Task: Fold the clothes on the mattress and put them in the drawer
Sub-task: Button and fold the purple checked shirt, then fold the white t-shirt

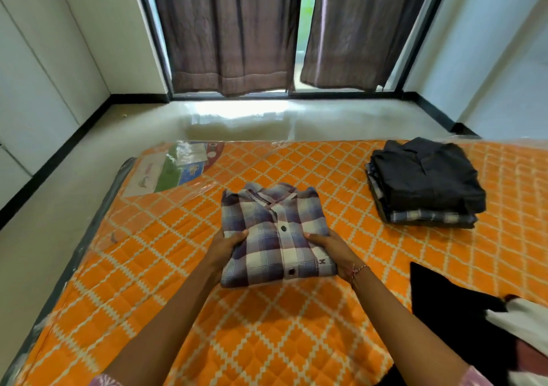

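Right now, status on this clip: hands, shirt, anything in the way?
Left hand and right hand each grip a side of the folded plaid shirt. Shirt on the mattress. Folded stack far right; unfolded clothes near right. No drawer in view.

The fingers of the left hand (228, 245) and right hand (329, 249) lay tucked under the folded plaid shirt (275, 234), out of sight. The unfolded dark clothes (453, 320) ran off the right edge. The stack of folded clothes (424, 184) hid its lower garments. The mattress (178, 267) was cut off below.
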